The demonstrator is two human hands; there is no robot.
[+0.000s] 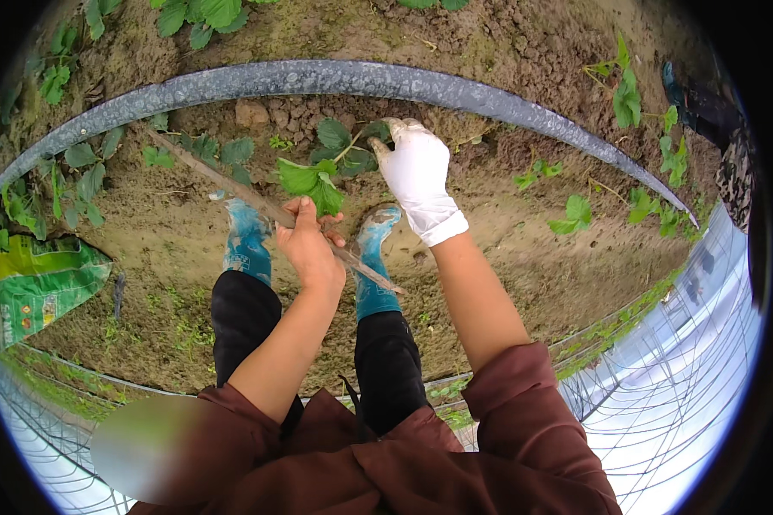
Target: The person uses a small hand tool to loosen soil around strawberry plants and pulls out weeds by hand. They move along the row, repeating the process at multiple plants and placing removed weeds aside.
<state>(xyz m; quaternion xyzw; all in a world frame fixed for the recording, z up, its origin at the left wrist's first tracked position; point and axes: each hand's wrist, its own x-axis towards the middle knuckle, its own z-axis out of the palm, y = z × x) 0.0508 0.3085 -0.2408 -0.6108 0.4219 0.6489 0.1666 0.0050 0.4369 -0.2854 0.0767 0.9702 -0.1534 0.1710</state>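
Note:
My bare left hand (310, 241) grips a long wooden stick (232, 187), which slants from the upper left down to the right across my boots. Just above its thumb lies a bright green strawberry leaf (312, 183); whether the fingers pinch it cannot be told. My right hand (417, 170), in a white glove soiled at the fingertips, reaches down to the soil at a strawberry plant (354, 151). Its thumb and forefinger are at a dark leaf beside the stem, and their grip is partly hidden.
A grey hose (361, 78) curves across the bed beyond my hands. More strawberry plants (576, 215) grow on both sides. My blue boots (248, 241) stand on the soil. A green printed bag (51, 283) lies at left. Another person's dark-clothed leg (708, 116) shows at far right.

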